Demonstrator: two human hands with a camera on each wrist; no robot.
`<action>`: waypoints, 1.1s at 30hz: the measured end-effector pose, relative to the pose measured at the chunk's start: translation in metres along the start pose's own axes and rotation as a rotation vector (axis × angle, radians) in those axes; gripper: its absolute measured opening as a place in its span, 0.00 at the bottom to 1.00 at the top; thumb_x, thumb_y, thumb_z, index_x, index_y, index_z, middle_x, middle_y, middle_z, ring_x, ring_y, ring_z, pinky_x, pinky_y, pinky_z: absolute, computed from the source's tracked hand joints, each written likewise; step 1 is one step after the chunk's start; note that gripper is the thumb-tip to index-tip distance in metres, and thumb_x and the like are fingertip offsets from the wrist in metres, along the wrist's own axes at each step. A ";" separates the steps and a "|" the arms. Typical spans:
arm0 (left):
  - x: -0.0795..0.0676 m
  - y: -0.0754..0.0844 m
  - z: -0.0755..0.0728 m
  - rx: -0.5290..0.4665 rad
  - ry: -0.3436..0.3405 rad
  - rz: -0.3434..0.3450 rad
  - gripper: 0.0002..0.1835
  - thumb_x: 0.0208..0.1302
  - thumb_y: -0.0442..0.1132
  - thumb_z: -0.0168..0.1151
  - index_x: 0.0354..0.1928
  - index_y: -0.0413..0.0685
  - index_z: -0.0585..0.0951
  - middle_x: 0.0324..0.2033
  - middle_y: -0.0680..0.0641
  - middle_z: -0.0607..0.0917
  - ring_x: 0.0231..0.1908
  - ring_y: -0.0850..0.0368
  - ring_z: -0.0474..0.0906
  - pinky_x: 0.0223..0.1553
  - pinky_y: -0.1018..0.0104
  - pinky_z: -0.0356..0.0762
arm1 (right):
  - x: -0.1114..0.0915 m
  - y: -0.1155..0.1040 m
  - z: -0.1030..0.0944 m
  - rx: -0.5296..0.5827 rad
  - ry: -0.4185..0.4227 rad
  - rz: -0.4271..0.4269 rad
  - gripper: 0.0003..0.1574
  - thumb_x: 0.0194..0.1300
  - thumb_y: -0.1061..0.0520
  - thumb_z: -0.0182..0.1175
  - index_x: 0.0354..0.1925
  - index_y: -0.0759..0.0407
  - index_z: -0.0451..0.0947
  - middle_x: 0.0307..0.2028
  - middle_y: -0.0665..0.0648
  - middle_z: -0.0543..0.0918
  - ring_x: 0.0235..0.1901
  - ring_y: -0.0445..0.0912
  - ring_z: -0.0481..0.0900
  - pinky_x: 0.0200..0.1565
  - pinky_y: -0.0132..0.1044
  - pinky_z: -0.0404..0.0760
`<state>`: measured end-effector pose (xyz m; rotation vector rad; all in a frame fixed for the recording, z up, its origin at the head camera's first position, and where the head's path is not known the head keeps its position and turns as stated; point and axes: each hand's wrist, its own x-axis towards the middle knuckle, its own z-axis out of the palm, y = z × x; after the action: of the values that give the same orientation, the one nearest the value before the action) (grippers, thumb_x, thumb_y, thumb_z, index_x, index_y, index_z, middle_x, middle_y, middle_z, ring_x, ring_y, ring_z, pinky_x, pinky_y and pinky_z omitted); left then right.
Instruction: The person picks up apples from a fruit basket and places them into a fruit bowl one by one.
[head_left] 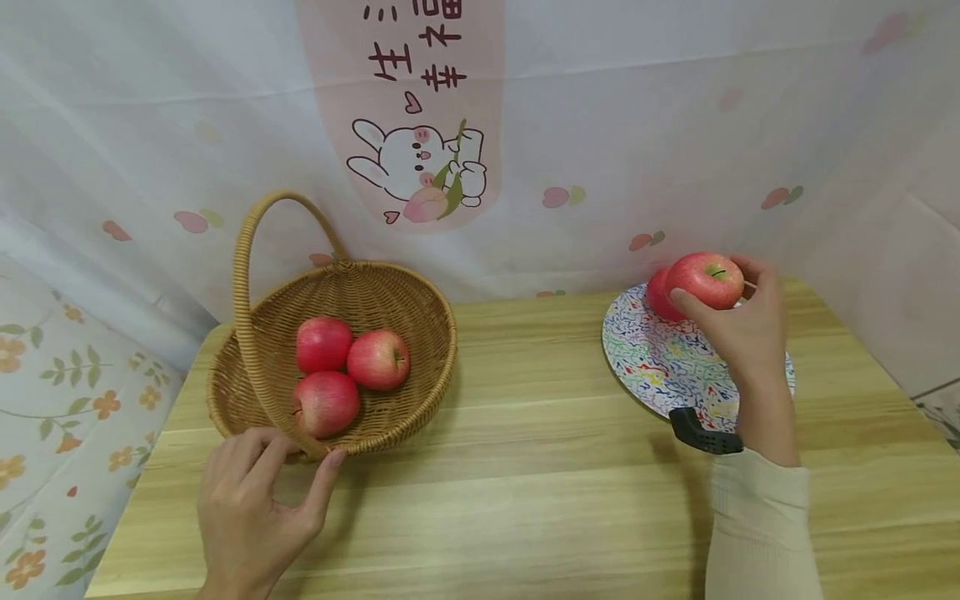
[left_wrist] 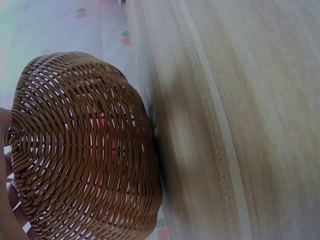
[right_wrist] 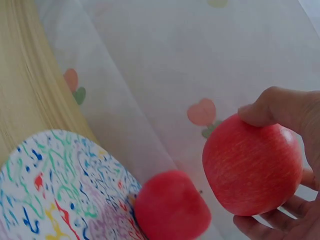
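My right hand (head_left: 750, 325) holds a red apple (head_left: 708, 281) between thumb and fingers, above the far part of a round plate (head_left: 637, 367) with colourful squiggles. A second apple (right_wrist: 172, 207) sits on that plate, partly behind the held one in the head view. At the left, my left hand (head_left: 258, 500) grips the near rim of a wicker basket (head_left: 420, 417), where its tall handle (head_left: 243, 300) meets the rim. Inside the basket lie three red apples (head_left: 326, 404). From the left wrist, the basket's woven side (left_wrist: 90, 150) shows, with red glimpsed through the gaps.
Basket and plate stand apart on a wood-grain table (head_left: 525, 467). A white curtain (head_left: 637, 108) with a rabbit print hangs right behind them. Flowered cloth (head_left: 67, 433) lies along the left side. A dark wrist strap piece (head_left: 705, 433) is on the right wrist.
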<state>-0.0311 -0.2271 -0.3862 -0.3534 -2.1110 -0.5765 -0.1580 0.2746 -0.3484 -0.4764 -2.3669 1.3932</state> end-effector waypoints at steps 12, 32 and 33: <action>-0.003 0.001 0.001 0.002 -0.017 -0.009 0.34 0.70 0.66 0.61 0.21 0.42 0.78 0.24 0.44 0.79 0.25 0.44 0.74 0.36 0.59 0.63 | 0.006 0.014 -0.020 0.033 0.077 0.114 0.52 0.65 0.45 0.75 0.79 0.44 0.60 0.68 0.43 0.68 0.61 0.38 0.67 0.46 0.20 0.78; -0.001 0.003 0.000 0.005 -0.018 -0.011 0.35 0.71 0.66 0.61 0.20 0.41 0.78 0.24 0.44 0.79 0.26 0.44 0.74 0.37 0.58 0.63 | 0.017 0.032 -0.025 0.077 0.143 0.231 0.52 0.65 0.51 0.73 0.80 0.44 0.59 0.67 0.41 0.67 0.66 0.39 0.68 0.70 0.38 0.73; -0.001 0.003 0.000 0.008 -0.020 -0.012 0.35 0.71 0.66 0.60 0.20 0.41 0.78 0.24 0.44 0.79 0.26 0.44 0.74 0.37 0.58 0.63 | 0.017 0.033 -0.025 0.081 0.144 0.236 0.52 0.65 0.51 0.73 0.80 0.44 0.59 0.67 0.41 0.67 0.67 0.39 0.68 0.71 0.38 0.73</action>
<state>-0.0293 -0.2249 -0.3858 -0.3433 -2.1351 -0.5740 -0.1585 0.3164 -0.3640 -0.8259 -2.1857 1.4936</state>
